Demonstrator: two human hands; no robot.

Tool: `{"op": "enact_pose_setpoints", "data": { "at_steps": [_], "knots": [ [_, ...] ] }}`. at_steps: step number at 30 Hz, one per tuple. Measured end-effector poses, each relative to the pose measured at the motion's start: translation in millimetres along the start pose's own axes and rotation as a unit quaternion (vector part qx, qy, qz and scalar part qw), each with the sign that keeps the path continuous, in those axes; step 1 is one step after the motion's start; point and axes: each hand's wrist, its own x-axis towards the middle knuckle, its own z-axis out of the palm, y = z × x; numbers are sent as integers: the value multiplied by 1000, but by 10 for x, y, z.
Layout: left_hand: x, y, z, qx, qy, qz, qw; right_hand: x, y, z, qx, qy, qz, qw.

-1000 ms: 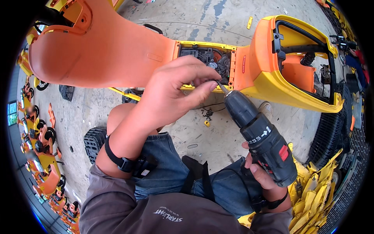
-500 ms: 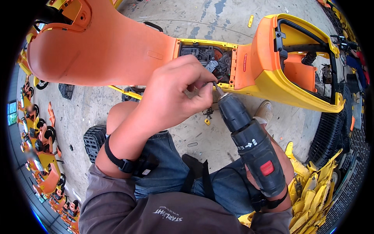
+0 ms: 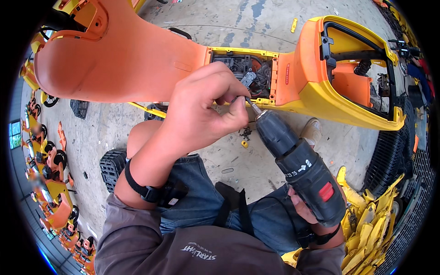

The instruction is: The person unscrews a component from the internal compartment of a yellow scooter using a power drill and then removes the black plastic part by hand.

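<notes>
My left hand (image 3: pixel 211 103) pinches a small dark piece, too small to name surely, at the tip of the silver bit (image 3: pixel 255 107). The bit sits in a black cordless drill (image 3: pixel 298 167) with a red button, held by my right hand (image 3: pixel 302 204) from below, its fingers partly hidden by the drill. Just behind my left fingers is an open bay (image 3: pixel 256 75) with wires and metal parts in a yellow frame (image 3: pixel 231 50). It lies between a salmon-orange seat-like panel (image 3: pixel 119 64) and an orange-and-yellow body section (image 3: pixel 343 110).
My legs (image 3: pixel 174 188) are below. Yellow loose panels (image 3: pixel 366 220) are piled at the right, beside black mesh-like parts (image 3: pixel 380 160). Several orange and yellow karts (image 3: pixel 57 201) line the left side. A person (image 3: pixel 417 78) is at the far right. Small dark bits (image 3: pixel 246 134) lie on the concrete floor.
Over the last second the drill has moved left and up, toward my left fingers. My left thumb has drawn in and curled around the small piece at the bit's tip.
</notes>
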Motion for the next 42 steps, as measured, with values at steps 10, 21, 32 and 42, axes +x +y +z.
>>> {"op": "enact_pose_setpoints", "data": {
  "at_steps": [10,21,32,42],
  "knots": [
    [15,-48,11,5,16,-11,1000,21,-15,22,272,-71,60,958],
    [50,-69,29,15,46,-6,999,110,-3,77,486,-61,115,864],
    [65,-96,6,1,55,-11,998,111,49,84,544,-93,126,824],
    [36,-124,-35,-139,-17,-101,985,121,93,74,615,-76,134,774]
  ]
}}
